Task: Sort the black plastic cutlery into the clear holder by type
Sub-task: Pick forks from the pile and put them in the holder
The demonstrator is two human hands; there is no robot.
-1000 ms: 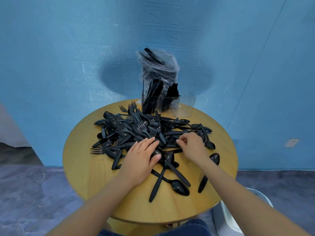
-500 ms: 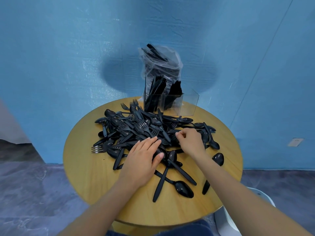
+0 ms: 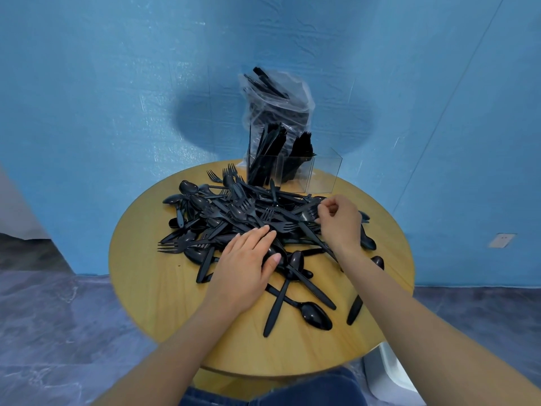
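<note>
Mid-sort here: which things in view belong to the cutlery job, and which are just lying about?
Job:
cutlery pile
clear holder
left hand
right hand

Lying about:
plastic bag of cutlery behind the holder
round table

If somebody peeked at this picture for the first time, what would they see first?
Probably the big messy pile of black cutlery, forks and spoons all tangled together in the middle of the round wooden table. Next, the two bare hands in it: the left hand lying flat on the near side, the right hand curled at the right side. Behind the pile stands the clear holder, two sections filled, the right one empty.
</note>
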